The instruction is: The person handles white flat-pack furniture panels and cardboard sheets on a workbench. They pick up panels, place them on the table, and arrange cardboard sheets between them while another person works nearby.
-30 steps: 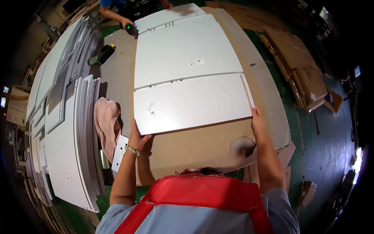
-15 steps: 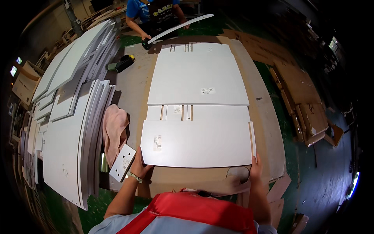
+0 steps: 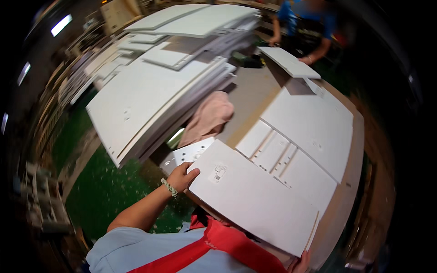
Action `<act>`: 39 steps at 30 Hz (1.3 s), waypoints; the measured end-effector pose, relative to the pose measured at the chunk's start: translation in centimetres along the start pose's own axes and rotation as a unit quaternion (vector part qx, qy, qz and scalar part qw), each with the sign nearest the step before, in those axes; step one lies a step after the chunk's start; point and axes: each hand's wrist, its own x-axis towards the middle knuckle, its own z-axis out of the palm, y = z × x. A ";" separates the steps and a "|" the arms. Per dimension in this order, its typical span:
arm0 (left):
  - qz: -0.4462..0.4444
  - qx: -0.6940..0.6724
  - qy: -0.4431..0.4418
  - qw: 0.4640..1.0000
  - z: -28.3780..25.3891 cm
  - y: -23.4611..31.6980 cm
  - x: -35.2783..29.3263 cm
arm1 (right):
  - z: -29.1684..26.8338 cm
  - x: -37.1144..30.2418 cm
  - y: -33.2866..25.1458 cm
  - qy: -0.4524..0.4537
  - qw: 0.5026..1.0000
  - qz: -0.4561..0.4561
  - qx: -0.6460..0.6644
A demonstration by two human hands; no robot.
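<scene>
Nearest: right hand (image 3: 298,264), partly cut off at frame bottom, fingers clamped on the near-right corner of the white panel (image 3: 255,200). Left hand (image 3: 183,176) clamped on the left end, thumb on top, undersides of the fingers hidden.

Change: panel is turned and pulled in toward the body; it sits in front of the torso, both hands on it. View swings left too, so part of the shift is just camera.

Drilled white plate (image 3: 195,151) sits just past the left hand, pink cloth (image 3: 210,114) beyond it. Slotted panel (image 3: 312,175) shows more of its face than half a second ago, so overlap is down. Looks like the top piece is coming off the pile; can't tell if the two touch. Panel stack (image 3: 136,98) stands left.

Far end: co-worker (image 3: 293,20) now has a narrow panel (image 3: 291,61) tilted, face showing, above the far panel (image 3: 314,123).
</scene>
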 end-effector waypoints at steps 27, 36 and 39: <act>-0.012 -0.048 0.413 0.909 -40.6 -27.0 -5.0 | 67.3 -1.4 -13.3 -0.320 0.793 -0.367 -0.366; -0.034 -0.155 0.352 0.923 -53.1 -37.7 -1.1 | 76.1 -4.4 -16.1 -0.222 0.809 -0.341 -0.424; -0.058 -0.143 0.308 0.939 -58.3 -38.3 3.3 | 80.0 -5.7 -18.0 -0.210 0.797 -0.300 -0.481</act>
